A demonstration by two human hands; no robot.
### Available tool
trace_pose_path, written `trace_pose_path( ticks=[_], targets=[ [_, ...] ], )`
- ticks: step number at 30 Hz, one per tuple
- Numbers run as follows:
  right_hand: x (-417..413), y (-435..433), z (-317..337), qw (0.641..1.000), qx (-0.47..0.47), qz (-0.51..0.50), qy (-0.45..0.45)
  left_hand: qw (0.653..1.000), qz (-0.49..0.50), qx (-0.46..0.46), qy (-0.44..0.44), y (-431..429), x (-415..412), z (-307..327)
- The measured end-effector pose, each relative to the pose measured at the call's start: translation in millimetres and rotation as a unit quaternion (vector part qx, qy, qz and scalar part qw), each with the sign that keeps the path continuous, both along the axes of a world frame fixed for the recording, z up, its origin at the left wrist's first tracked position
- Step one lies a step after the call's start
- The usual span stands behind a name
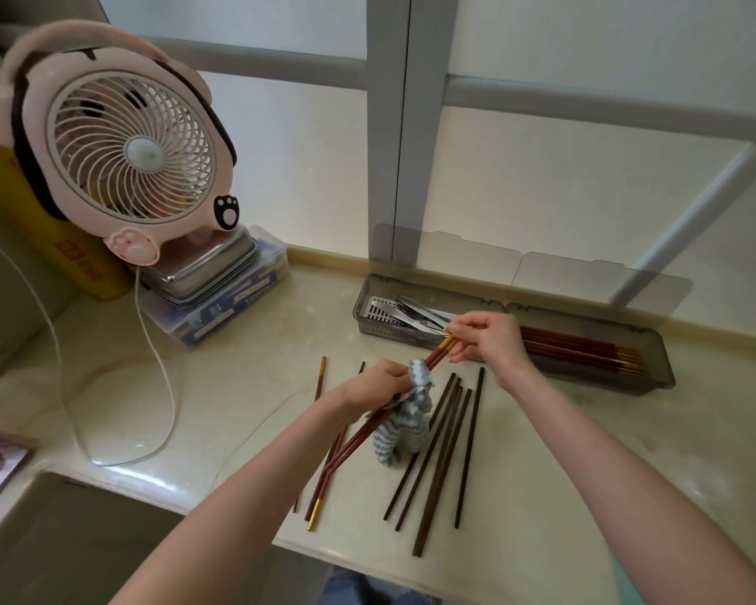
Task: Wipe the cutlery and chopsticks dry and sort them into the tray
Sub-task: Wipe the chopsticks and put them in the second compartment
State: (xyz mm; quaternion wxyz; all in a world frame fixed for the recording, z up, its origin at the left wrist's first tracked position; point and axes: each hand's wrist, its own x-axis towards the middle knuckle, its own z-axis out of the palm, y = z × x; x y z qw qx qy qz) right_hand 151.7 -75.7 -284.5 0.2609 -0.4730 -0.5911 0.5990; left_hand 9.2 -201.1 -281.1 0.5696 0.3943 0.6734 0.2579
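My left hand grips a blue-and-white striped cloth wrapped around a pair of red-brown chopsticks. My right hand pinches the gold-tipped upper ends of that pair. Several dark brown chopsticks lie on the counter to the right of the cloth. More red, gold-tipped chopsticks lie to the left. The grey tray stands by the wall; its left compartment holds metal cutlery and its right compartment holds red chopsticks.
A pink desk fan stands on a stack of metal trays in a clear box at the back left, its white cord looping over the counter. The counter's front edge is near my arms. The tray's clear lid leans against the window.
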Motion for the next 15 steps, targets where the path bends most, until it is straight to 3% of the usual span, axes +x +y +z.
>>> trace_pose_path(
  ticks=[9, 15],
  targets=[
    [82.1, 60.6, -3.7, 0.989, 0.002, -0.147, -0.018, 0.996, -0.075, -0.002, 0.047, 22.2, 25.3, 3.5],
    [141.4, 94.6, -24.4, 0.963, -0.050, -0.266, -0.002, 0.997, -0.036, 0.005, 0.065, 38.6, 33.7, 5.7]
  ],
)
